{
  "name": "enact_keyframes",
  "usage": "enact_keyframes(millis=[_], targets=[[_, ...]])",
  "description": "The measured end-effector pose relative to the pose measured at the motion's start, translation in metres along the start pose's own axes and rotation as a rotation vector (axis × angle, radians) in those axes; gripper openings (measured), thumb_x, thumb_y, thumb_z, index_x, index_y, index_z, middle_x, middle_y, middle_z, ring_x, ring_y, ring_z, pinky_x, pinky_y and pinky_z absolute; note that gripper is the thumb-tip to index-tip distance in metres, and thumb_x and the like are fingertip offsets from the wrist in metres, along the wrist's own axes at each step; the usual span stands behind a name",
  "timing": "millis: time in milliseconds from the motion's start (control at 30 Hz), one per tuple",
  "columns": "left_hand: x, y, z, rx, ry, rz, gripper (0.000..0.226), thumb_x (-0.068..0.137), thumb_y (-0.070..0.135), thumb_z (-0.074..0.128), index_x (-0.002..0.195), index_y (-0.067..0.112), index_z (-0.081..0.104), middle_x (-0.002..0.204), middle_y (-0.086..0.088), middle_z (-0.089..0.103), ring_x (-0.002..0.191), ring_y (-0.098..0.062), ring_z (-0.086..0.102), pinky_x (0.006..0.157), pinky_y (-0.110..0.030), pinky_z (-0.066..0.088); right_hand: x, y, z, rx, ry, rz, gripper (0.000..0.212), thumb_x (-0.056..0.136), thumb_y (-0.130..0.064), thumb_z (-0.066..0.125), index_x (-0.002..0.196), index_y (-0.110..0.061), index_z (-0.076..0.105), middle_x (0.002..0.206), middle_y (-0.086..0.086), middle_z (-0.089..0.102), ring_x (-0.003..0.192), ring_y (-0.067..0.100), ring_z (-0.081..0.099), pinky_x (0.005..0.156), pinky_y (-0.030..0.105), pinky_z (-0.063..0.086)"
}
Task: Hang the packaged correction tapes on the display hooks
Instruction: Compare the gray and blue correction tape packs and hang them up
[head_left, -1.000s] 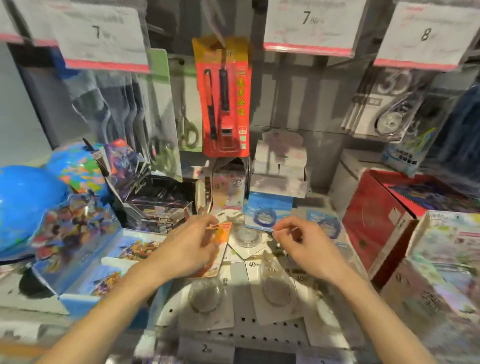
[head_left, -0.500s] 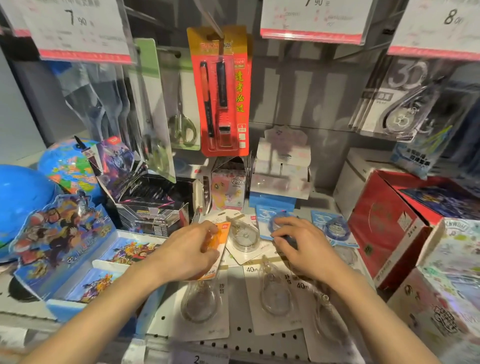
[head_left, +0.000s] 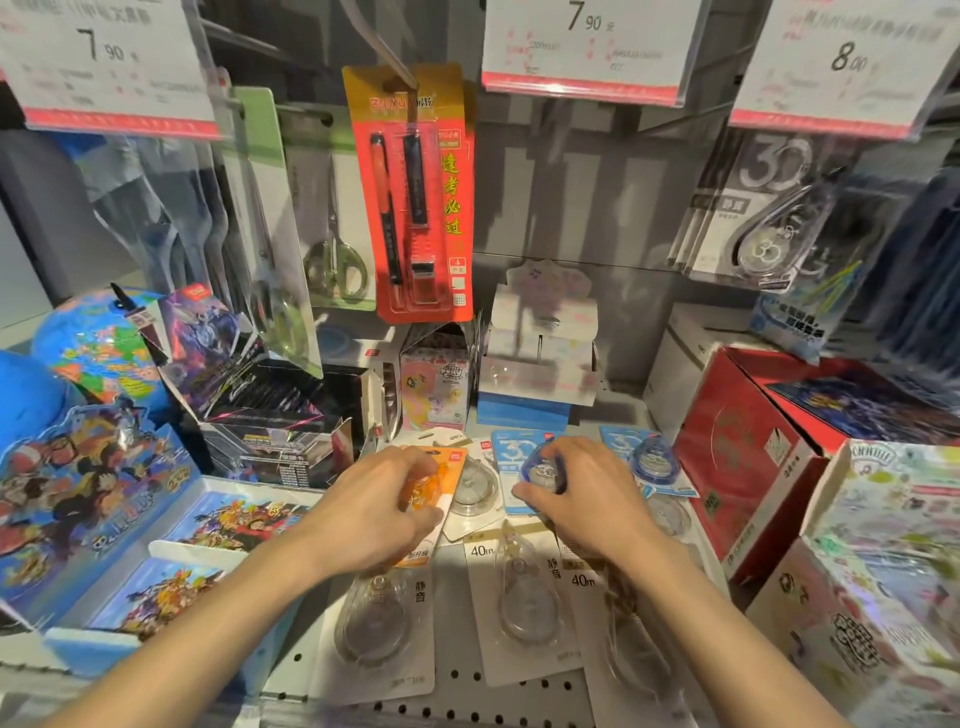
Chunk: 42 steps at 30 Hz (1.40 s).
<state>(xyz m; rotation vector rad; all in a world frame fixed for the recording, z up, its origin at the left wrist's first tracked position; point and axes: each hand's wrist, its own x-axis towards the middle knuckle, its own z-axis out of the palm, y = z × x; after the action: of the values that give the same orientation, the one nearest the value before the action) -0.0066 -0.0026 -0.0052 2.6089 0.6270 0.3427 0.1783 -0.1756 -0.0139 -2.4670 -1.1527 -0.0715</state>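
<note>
Several packaged correction tapes lie flat on the grey shelf (head_left: 452, 691). My left hand (head_left: 384, 499) holds an orange-carded pack (head_left: 449, 475) near the shelf's middle. My right hand (head_left: 582, 493) curls its fingers round a blue-carded correction tape (head_left: 511, 460). Another blue pack (head_left: 654, 460) lies just right of that hand. Three white-carded packs marked 40m (head_left: 519, 608) lie nearer me, partly under my wrists. A bare display hook (head_left: 384, 47) juts out above the red pen pack. More correction tapes (head_left: 763, 228) hang at the upper right.
A red pen pack (head_left: 413, 197) and packaged scissors (head_left: 332, 218) hang ahead. Price tags (head_left: 587, 47) line the top. A red box (head_left: 737, 467) stands right of the shelf; card boxes (head_left: 270, 410), a globe (head_left: 88, 348) and cartoon boxes (head_left: 78, 493) crowd the left.
My right hand moved forward from the white packs and closed round the blue-carded tape. My left hand stayed on the orange pack. The view tilted up slightly.
</note>
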Motion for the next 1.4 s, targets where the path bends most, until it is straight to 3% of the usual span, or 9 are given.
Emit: enact_keyframes(millis=[333, 433, 600, 700, 833, 933, 1033, 1167, 1400], targets=[[0.008, 0.014, -0.001, -0.111, 0.073, 0.001, 0.025, 0.099, 0.041, 0.061, 0.118, 0.027, 0.069, 0.114, 0.012, 0.067, 0.106, -0.008, 0.061, 0.091, -0.024, 0.045, 0.001, 0.006, -0.019, 0.492, 0.069, 0.254, 0.031, 0.084, -0.039, 0.075, 0.113, -0.033, 0.065, 0.107, -0.010, 0.070, 0.095, 0.007, 0.067, 0.078, 0.030, 0.052], [0.016, 0.033, 0.000, -0.395, 0.052, -0.026, 0.022, 0.103, 0.038, 0.056, 0.109, 0.026, 0.074, 0.107, 0.010, 0.076, 0.099, -0.004, 0.069, 0.088, -0.016, 0.049, -0.009, -0.001, -0.023, 0.633, 0.095, 0.185, 0.033, 0.083, -0.036, 0.078, 0.114, -0.038, 0.065, 0.098, -0.012, 0.071, 0.080, -0.009, 0.064, 0.065, 0.010, 0.049], [0.029, 0.063, -0.001, -1.078, -0.061, -0.228, 0.034, 0.105, 0.024, 0.055, 0.121, -0.004, 0.065, 0.099, -0.017, 0.080, 0.078, -0.021, 0.077, 0.074, -0.030, 0.064, -0.021, -0.014, -0.017, 0.716, 0.076, 0.080, 0.048, 0.077, -0.030, 0.087, 0.119, -0.039, 0.067, 0.109, -0.015, 0.073, 0.098, 0.000, 0.069, 0.089, 0.021, 0.056], [0.030, 0.065, 0.003, -1.143, -0.081, -0.228, 0.028, 0.099, 0.016, 0.067, 0.124, 0.003, 0.064, 0.107, -0.020, 0.079, 0.095, -0.031, 0.076, 0.082, -0.041, 0.065, -0.025, -0.011, -0.018, 0.752, 0.055, 0.015, 0.047, 0.082, -0.031, 0.082, 0.126, -0.038, 0.065, 0.118, -0.022, 0.071, 0.105, -0.002, 0.068, 0.099, 0.026, 0.054], [0.034, 0.062, 0.007, -1.146, -0.036, -0.188, 0.032, 0.096, -0.004, 0.063, 0.126, 0.006, 0.063, 0.103, -0.012, 0.082, 0.085, -0.022, 0.080, 0.063, -0.027, 0.062, -0.028, -0.008, -0.021, 0.773, 0.024, -0.054, 0.045, 0.086, -0.033, 0.070, 0.130, -0.037, 0.063, 0.128, -0.021, 0.068, 0.114, -0.004, 0.066, 0.104, 0.027, 0.052], [0.035, 0.054, 0.006, -1.073, 0.028, -0.208, 0.032, 0.098, -0.002, 0.063, 0.128, 0.006, 0.062, 0.104, -0.011, 0.082, 0.081, -0.019, 0.080, 0.062, -0.025, 0.061, -0.022, 0.002, -0.026, 0.715, 0.070, -0.030, 0.037, 0.091, -0.029, 0.066, 0.127, -0.039, 0.063, 0.122, -0.016, 0.070, 0.112, -0.003, 0.066, 0.102, 0.029, 0.053], [0.036, 0.046, 0.006, -0.988, 0.040, -0.229, 0.028, 0.098, 0.005, 0.065, 0.126, 0.008, 0.063, 0.107, -0.009, 0.081, 0.092, -0.024, 0.080, 0.077, -0.032, 0.063, -0.006, 0.024, -0.031, 0.330, 0.163, 0.099, 0.038, 0.098, -0.033, 0.063, 0.135, -0.025, 0.060, 0.135, -0.002, 0.065, 0.115, 0.009, 0.061, 0.098, 0.028, 0.046], [0.036, 0.041, 0.003, -0.974, 0.040, -0.237, 0.019, 0.099, 0.008, 0.065, 0.117, 0.009, 0.069, 0.106, -0.005, 0.082, 0.091, -0.015, 0.079, 0.073, -0.021, 0.061, 0.002, 0.040, -0.019, -0.044, -0.070, 0.223, 0.057, 0.095, -0.043, 0.062, 0.141, -0.011, 0.054, 0.141, 0.014, 0.061, 0.133, 0.033, 0.052, 0.105, 0.038, 0.043], [0.032, 0.037, 0.003, -1.052, -0.021, -0.279, 0.013, 0.104, 0.016, 0.059, 0.113, 0.014, 0.069, 0.104, -0.003, 0.083, 0.094, -0.020, 0.080, 0.089, -0.037, 0.060, -0.001, 0.039, -0.018, 0.086, 0.026, 0.225, 0.056, 0.089, -0.040, 0.070, 0.138, -0.015, 0.059, 0.136, 0.006, 0.065, 0.128, 0.027, 0.058, 0.101, 0.034, 0.045]])
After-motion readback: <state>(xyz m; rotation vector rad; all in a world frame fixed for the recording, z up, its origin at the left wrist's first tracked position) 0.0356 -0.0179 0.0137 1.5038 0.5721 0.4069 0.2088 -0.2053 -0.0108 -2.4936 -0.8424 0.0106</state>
